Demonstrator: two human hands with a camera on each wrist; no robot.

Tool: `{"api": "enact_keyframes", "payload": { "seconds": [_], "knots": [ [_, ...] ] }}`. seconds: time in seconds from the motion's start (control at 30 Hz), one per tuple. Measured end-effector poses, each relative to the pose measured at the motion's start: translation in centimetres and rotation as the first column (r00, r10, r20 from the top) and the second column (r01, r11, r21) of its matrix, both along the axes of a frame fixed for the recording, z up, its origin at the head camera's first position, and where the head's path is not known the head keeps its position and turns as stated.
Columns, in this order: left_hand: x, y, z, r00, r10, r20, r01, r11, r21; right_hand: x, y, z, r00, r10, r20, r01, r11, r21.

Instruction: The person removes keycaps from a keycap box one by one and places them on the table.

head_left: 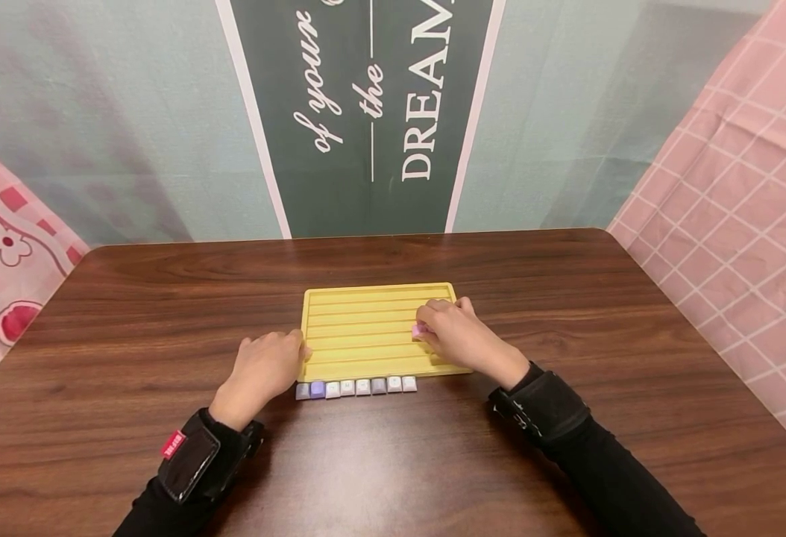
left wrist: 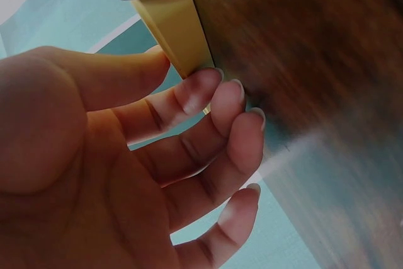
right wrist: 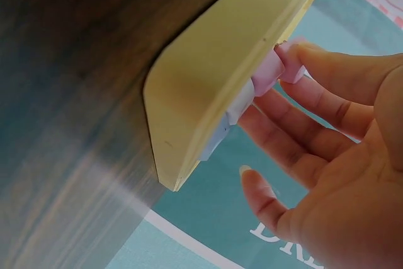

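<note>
A yellow tray [head_left: 356, 328] with long parallel ridges lies flat on the table. My left hand [head_left: 268, 365] holds its left edge near the front corner, thumb and index fingertip at the rim [left wrist: 179, 33]. Over the tray's right part, my right hand [head_left: 463, 335] pinches a pink keycap [right wrist: 291, 61] between thumb and index finger. Beside it in the right wrist view, another pink keycap [right wrist: 269, 74], a white one [right wrist: 240, 102] and a bluish one [right wrist: 215, 138] sit in a row along the tray; my right hand hides most of that row in the head view.
Along the tray's front edge runs a row of several loose keycaps [head_left: 363, 387], white, grey and purple. They stand on the dark wooden table [head_left: 379, 462]. Behind the table hangs a printed cloth [head_left: 366, 201]; a pink checked cloth [head_left: 749, 194] is at right.
</note>
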State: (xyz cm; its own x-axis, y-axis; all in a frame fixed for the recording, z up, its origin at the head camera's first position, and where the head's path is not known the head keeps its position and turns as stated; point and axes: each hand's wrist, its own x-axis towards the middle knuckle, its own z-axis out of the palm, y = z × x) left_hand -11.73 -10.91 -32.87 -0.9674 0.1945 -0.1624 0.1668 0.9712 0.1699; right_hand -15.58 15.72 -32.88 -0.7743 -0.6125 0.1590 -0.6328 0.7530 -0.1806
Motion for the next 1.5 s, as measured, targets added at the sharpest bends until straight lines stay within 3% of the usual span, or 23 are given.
{"api": "enact_keyframes", "payload": {
  "seconds": [0.57,1.5],
  "knots": [
    [0.14,-0.04,0.00,1.000,-0.011,-0.008,0.011,1.000,-0.007,0.36,0.22,-0.08,0.998,0.029,-0.063,-0.033,0.997,-0.074],
    [0.09,-0.03,0.00,1.000,-0.009,-0.008,0.009,1.000,-0.008,0.93,0.40,0.15,0.989,0.067,-0.133,-0.080,0.992,-0.093]
  ]
}}
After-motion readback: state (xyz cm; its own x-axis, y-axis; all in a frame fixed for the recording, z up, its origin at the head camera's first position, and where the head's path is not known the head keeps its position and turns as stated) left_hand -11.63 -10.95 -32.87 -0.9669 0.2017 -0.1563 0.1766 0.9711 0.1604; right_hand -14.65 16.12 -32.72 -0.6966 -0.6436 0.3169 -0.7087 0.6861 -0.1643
